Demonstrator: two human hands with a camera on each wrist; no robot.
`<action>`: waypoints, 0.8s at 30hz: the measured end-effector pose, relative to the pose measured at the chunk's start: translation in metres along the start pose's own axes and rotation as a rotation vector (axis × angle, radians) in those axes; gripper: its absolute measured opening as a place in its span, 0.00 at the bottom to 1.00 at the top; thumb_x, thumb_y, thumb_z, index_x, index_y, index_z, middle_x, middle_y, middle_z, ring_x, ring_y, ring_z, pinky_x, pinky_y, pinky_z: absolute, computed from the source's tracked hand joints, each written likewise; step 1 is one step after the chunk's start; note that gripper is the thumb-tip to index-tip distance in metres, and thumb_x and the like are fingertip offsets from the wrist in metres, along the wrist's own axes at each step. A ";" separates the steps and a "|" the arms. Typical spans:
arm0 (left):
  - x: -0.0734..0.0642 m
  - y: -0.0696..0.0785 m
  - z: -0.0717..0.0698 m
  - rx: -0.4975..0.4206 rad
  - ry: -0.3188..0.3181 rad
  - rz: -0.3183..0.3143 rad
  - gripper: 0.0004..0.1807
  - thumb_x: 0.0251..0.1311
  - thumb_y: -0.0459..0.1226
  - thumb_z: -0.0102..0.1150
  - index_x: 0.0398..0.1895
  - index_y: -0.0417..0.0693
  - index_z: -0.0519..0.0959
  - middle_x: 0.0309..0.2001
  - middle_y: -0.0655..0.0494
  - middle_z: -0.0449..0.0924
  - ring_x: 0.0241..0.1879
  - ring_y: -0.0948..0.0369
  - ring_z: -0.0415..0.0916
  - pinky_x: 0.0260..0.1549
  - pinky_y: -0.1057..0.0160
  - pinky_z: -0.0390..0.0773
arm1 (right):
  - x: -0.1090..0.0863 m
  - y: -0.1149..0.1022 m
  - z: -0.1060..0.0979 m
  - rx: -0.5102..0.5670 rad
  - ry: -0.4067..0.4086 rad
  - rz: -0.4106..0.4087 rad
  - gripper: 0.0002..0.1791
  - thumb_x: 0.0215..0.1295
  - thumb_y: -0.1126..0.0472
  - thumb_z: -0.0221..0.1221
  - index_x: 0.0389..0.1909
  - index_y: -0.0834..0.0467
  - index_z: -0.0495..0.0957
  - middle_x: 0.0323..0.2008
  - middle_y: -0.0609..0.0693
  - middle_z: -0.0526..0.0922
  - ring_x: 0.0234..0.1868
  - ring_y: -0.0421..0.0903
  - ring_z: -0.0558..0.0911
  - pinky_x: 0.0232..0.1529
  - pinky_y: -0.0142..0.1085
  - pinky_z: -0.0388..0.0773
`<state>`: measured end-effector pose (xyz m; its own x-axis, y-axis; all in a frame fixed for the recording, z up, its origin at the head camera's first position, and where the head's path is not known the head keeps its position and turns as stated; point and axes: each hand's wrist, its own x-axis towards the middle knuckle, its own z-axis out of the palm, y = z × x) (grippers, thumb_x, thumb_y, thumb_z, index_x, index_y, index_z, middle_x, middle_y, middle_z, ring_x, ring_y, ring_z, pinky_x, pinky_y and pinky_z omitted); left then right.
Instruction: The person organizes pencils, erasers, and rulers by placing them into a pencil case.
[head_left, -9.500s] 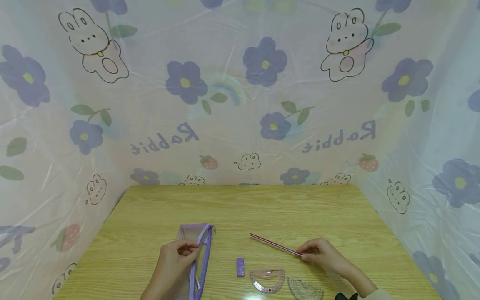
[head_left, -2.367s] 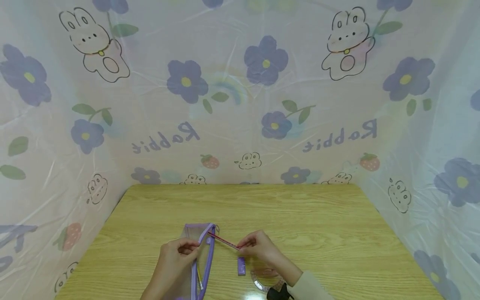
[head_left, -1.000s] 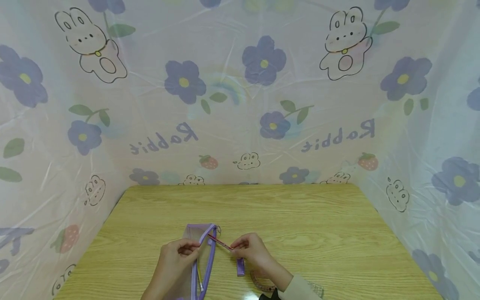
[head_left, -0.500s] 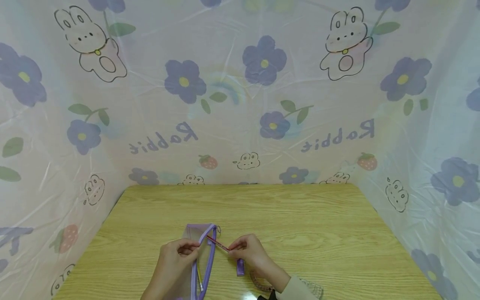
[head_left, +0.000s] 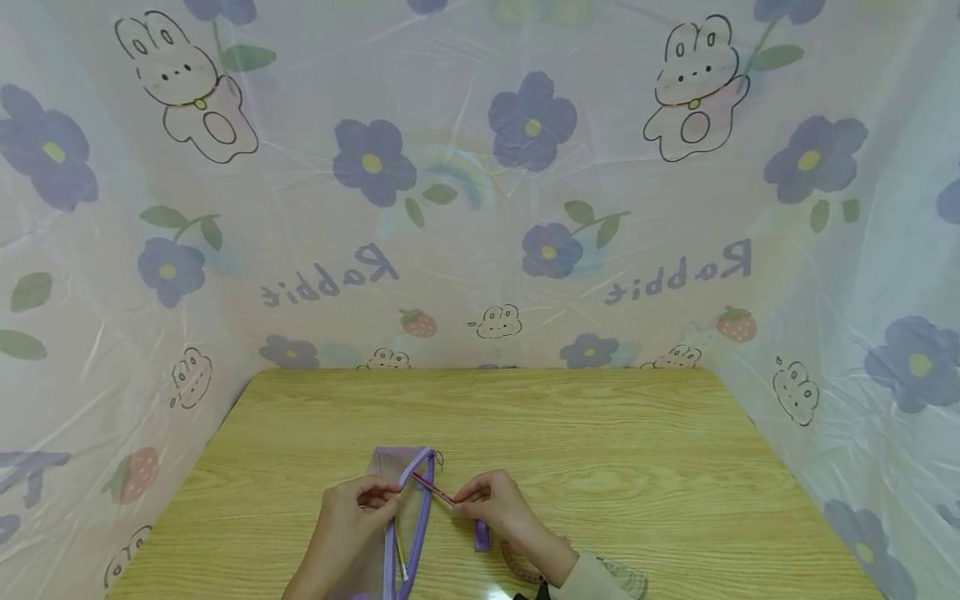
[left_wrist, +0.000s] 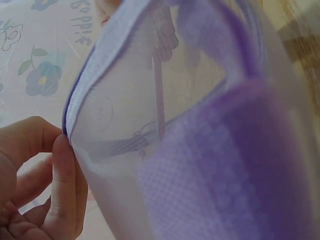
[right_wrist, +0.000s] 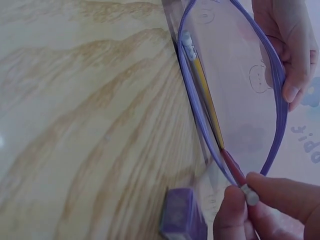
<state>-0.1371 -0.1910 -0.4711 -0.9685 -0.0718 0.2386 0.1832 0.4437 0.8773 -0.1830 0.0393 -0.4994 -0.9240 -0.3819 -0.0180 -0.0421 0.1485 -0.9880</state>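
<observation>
A see-through mesh pencil case with purple zip edges stands unzipped at the front of the table. My left hand pinches one edge of its opening between thumb and fingers. My right hand pinches a red striped pencil by its white eraser-tipped end. The pencil slants through the opening, its far end inside the case. Inside lies a yellow pencil, eraser end toward the near side. A purple eraser block sits on the table just below my right hand.
Two clear protractors lie near the front edge: a pinkish one partly under my right wrist and a clear one beyond the sleeve. The wooden table is enclosed by a printed rabbit-and-flower curtain.
My right hand has carried the red pencil left from beside the protractors, and its far end has entered the case. Lately it has edged slightly farther in. My left hand keeps its pinch.
</observation>
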 end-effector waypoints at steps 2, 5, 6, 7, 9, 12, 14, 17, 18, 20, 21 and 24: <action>0.000 0.000 0.000 0.001 0.000 0.001 0.06 0.51 0.23 0.70 0.30 0.39 0.86 0.26 0.59 0.83 0.25 0.66 0.79 0.27 0.69 0.82 | 0.000 0.000 0.001 0.003 -0.005 0.003 0.05 0.56 0.76 0.66 0.34 0.74 0.83 0.26 0.56 0.85 0.27 0.46 0.83 0.31 0.38 0.85; 0.000 0.000 0.000 0.003 -0.001 0.007 0.06 0.51 0.22 0.70 0.30 0.39 0.86 0.26 0.59 0.83 0.25 0.66 0.79 0.27 0.69 0.82 | 0.000 -0.001 0.002 0.015 -0.013 0.007 0.05 0.56 0.76 0.66 0.34 0.74 0.83 0.26 0.57 0.85 0.28 0.50 0.84 0.30 0.39 0.85; 0.000 0.000 0.000 0.004 -0.001 0.009 0.06 0.51 0.22 0.70 0.30 0.39 0.86 0.26 0.59 0.83 0.25 0.66 0.79 0.27 0.69 0.82 | 0.000 -0.002 0.003 0.019 -0.016 0.009 0.05 0.56 0.76 0.66 0.34 0.74 0.83 0.26 0.57 0.85 0.28 0.51 0.84 0.30 0.39 0.85; 0.000 0.000 0.000 0.005 -0.002 0.011 0.06 0.51 0.22 0.70 0.30 0.39 0.86 0.26 0.59 0.83 0.25 0.66 0.79 0.27 0.69 0.82 | 0.000 -0.002 0.003 0.020 -0.020 0.009 0.05 0.56 0.76 0.66 0.34 0.74 0.83 0.27 0.58 0.85 0.28 0.52 0.84 0.29 0.38 0.84; -0.001 -0.001 0.000 0.004 -0.002 0.011 0.06 0.51 0.22 0.70 0.30 0.38 0.86 0.26 0.58 0.83 0.26 0.66 0.78 0.27 0.69 0.82 | 0.000 -0.002 0.004 0.024 -0.030 0.003 0.06 0.56 0.76 0.66 0.34 0.74 0.83 0.27 0.60 0.85 0.27 0.53 0.84 0.28 0.38 0.84; -0.001 -0.001 0.000 0.006 -0.001 0.013 0.06 0.51 0.22 0.70 0.30 0.38 0.86 0.26 0.59 0.83 0.25 0.66 0.78 0.27 0.69 0.82 | 0.000 -0.003 0.005 0.029 -0.043 -0.001 0.06 0.56 0.76 0.66 0.34 0.75 0.82 0.28 0.62 0.85 0.27 0.53 0.84 0.27 0.37 0.84; -0.001 0.000 0.000 0.006 0.002 0.013 0.06 0.50 0.22 0.69 0.29 0.38 0.86 0.26 0.59 0.83 0.25 0.66 0.78 0.27 0.69 0.82 | 0.000 -0.004 0.006 0.039 -0.051 0.006 0.06 0.55 0.76 0.66 0.34 0.75 0.82 0.28 0.63 0.85 0.27 0.51 0.84 0.28 0.36 0.84; -0.001 0.000 0.001 0.007 0.004 0.014 0.06 0.50 0.21 0.69 0.29 0.38 0.86 0.25 0.59 0.83 0.25 0.66 0.78 0.27 0.69 0.82 | -0.001 -0.005 0.008 0.053 -0.054 0.024 0.07 0.55 0.76 0.66 0.35 0.75 0.82 0.28 0.62 0.85 0.26 0.46 0.82 0.27 0.34 0.83; -0.001 0.000 0.001 0.006 0.004 0.012 0.07 0.50 0.21 0.69 0.29 0.38 0.86 0.25 0.59 0.83 0.25 0.66 0.78 0.27 0.69 0.82 | -0.001 -0.005 0.009 0.058 -0.053 0.028 0.07 0.54 0.76 0.66 0.34 0.74 0.82 0.28 0.61 0.85 0.25 0.44 0.82 0.27 0.33 0.83; -0.001 0.001 0.001 0.005 0.004 0.007 0.07 0.51 0.21 0.69 0.29 0.39 0.86 0.25 0.59 0.83 0.25 0.66 0.79 0.27 0.69 0.82 | -0.002 -0.005 0.011 0.064 -0.051 0.035 0.07 0.54 0.76 0.67 0.34 0.74 0.83 0.27 0.60 0.85 0.24 0.42 0.81 0.27 0.32 0.82; -0.001 0.002 0.000 0.003 0.004 0.002 0.06 0.51 0.21 0.69 0.29 0.38 0.86 0.25 0.58 0.83 0.25 0.66 0.79 0.27 0.69 0.82 | -0.001 -0.004 0.011 0.062 -0.053 0.034 0.07 0.54 0.76 0.66 0.34 0.74 0.83 0.27 0.60 0.85 0.24 0.41 0.81 0.27 0.32 0.82; -0.001 0.003 0.000 -0.003 0.004 -0.010 0.06 0.51 0.22 0.69 0.29 0.38 0.86 0.26 0.58 0.83 0.25 0.65 0.79 0.27 0.69 0.82 | -0.001 -0.002 0.013 0.064 -0.052 0.040 0.07 0.53 0.77 0.66 0.34 0.75 0.83 0.26 0.60 0.85 0.23 0.40 0.80 0.27 0.32 0.82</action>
<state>-0.1353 -0.1897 -0.4684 -0.9694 -0.0799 0.2320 0.1744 0.4404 0.8807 -0.1769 0.0271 -0.4994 -0.9033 -0.4242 -0.0638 0.0199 0.1070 -0.9941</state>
